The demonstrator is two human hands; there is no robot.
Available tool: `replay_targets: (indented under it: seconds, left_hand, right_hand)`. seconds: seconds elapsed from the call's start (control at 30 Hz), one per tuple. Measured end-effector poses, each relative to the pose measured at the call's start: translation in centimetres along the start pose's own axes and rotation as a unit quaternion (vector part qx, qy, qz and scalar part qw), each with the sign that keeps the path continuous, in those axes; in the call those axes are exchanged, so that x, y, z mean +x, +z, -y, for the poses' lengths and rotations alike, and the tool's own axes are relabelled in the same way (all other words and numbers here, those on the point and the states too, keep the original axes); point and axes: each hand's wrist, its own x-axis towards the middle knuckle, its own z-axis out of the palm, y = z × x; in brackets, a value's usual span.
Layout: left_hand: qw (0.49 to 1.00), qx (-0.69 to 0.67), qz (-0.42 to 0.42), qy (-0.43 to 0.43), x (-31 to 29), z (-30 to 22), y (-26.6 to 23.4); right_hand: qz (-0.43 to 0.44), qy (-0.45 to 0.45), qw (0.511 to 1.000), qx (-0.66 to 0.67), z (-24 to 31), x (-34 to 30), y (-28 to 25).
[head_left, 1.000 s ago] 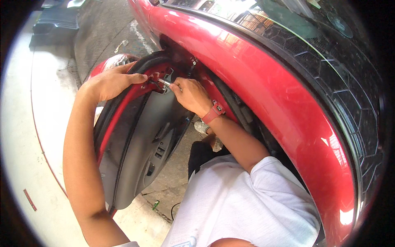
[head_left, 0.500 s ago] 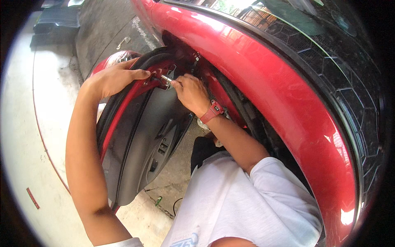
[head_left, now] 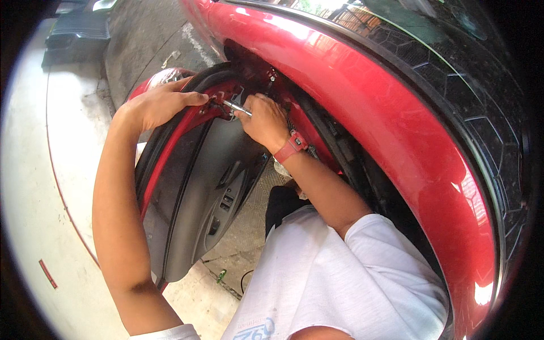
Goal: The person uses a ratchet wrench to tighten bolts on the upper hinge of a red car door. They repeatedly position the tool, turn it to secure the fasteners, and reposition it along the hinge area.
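My left hand (head_left: 161,107) grips the front edge of the open red car door (head_left: 148,195), its thumb on the inner side and its fingertips hidden behind the frame. Beside that thumb, the silver shaft of a socket wrench (head_left: 238,107) points at the bare metal corner (head_left: 218,101) of the door. My right hand (head_left: 266,120) is closed around the shaft's other end, which its fingers partly hide. Whether the tip sits on a fastener is too small to tell. Part of the side mirror (head_left: 164,78) shows beyond my left hand.
Below my hands hangs the grey door panel (head_left: 198,192) with its window switches (head_left: 227,201). The red car roof edge (head_left: 385,113) curves along my right, next to the dark windshield (head_left: 447,73). A small green object (head_left: 221,276) lies on the floor.
My right hand has shifted slightly up and right along the socket wrench, so more of the silver shaft shows. My left hand keeps nearly the same place on the door.
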Motion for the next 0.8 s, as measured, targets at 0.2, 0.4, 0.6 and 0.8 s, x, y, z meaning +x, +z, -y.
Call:
replay_targets:
  seconds: [0.2, 0.4, 0.6, 0.8]
  left_hand:
    - [1.000, -0.007, -0.007, 0.016, -0.3, -0.1, 0.0]
    - [0.999, -0.025, -0.003, 0.021, 0.1, 0.2, 0.1]
    - [0.999, -0.046, 0.009, 0.000, 0.2, 0.1, 0.1]
    - [0.999, -0.047, 0.006, 0.018, 0.2, 0.0, 0.1]
  right_hand:
    - [-0.001, -0.034, 0.999, -0.033, 0.0, 0.0, -0.1]
    - [-0.030, -0.075, 0.996, -0.046, -1.9, 0.3, 1.6]
    - [-0.031, -0.045, 0.998, -0.027, -0.8, 0.4, 0.9]
    - [0.004, -0.046, 0.998, -0.050, -1.8, 1.2, 1.7]
